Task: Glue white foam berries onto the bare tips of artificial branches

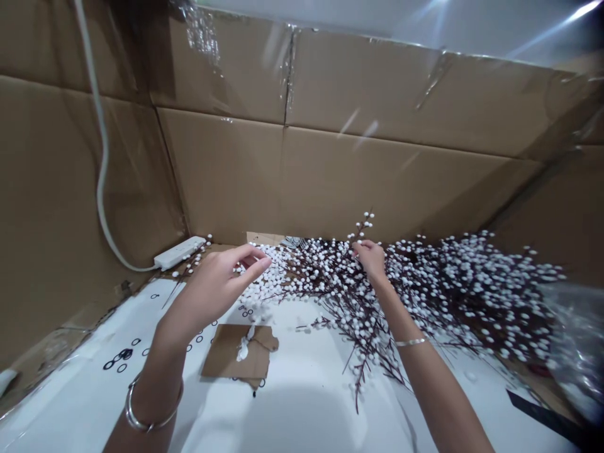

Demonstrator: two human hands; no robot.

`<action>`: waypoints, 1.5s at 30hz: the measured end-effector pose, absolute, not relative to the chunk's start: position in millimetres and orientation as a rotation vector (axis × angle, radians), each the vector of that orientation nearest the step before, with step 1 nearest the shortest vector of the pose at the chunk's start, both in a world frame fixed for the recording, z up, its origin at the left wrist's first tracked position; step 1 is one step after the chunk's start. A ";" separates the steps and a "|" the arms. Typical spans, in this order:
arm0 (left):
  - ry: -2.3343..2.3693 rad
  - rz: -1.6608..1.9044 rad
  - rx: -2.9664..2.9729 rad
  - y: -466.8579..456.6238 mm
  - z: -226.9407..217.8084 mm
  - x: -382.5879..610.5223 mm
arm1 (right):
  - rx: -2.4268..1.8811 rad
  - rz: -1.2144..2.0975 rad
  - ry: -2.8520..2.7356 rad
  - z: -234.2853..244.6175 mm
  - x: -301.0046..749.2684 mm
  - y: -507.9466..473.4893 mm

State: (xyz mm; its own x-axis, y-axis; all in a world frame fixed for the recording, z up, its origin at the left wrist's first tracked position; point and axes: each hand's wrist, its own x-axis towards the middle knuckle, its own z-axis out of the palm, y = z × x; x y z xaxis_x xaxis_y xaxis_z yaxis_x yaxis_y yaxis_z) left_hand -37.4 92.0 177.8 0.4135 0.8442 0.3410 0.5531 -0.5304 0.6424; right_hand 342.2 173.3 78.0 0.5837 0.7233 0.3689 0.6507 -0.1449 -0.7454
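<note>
A big heap of dark twigs with small white berries [438,283] lies along the far side of a white table [302,402]. My right hand [371,259] reaches into the heap, fingers pinched on one berry twig [363,225] that sticks upward. My left hand [226,277] hovers above the table left of the heap, thumb and fingers curled toward each other, with nothing visible in them. Both wrists wear bracelets.
Cardboard walls [302,176] enclose the table at the back and both sides. A white power strip [179,253] with its cable lies at the back left. Brown card tags [238,352] and several small black rings [120,358] lie on the table. Clear plastic wrap [576,346] is at right.
</note>
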 end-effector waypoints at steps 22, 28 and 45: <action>1.210 0.804 2.321 100.8 172.0 -29.2 | -1.477 0.480 -0.800 109.7 353.1 190.8; 1.211 0.807 2.334 103.0 169.3 -30.6 | -1.477 0.696 -0.719 109.8 354.4 197.6; 1.227 0.660 2.360 104.7 165.9 -26.1 | -1.532 0.632 -0.924 99.4 332.9 191.3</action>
State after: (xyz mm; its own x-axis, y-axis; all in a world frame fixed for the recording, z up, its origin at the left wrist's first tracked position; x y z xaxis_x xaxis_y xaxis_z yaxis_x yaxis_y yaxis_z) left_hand -26.1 104.7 165.9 0.5035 0.8345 0.2240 0.6465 -0.5358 0.5430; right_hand 332.9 191.3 99.4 0.5403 0.8347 0.1062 0.2044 -0.0077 -0.9789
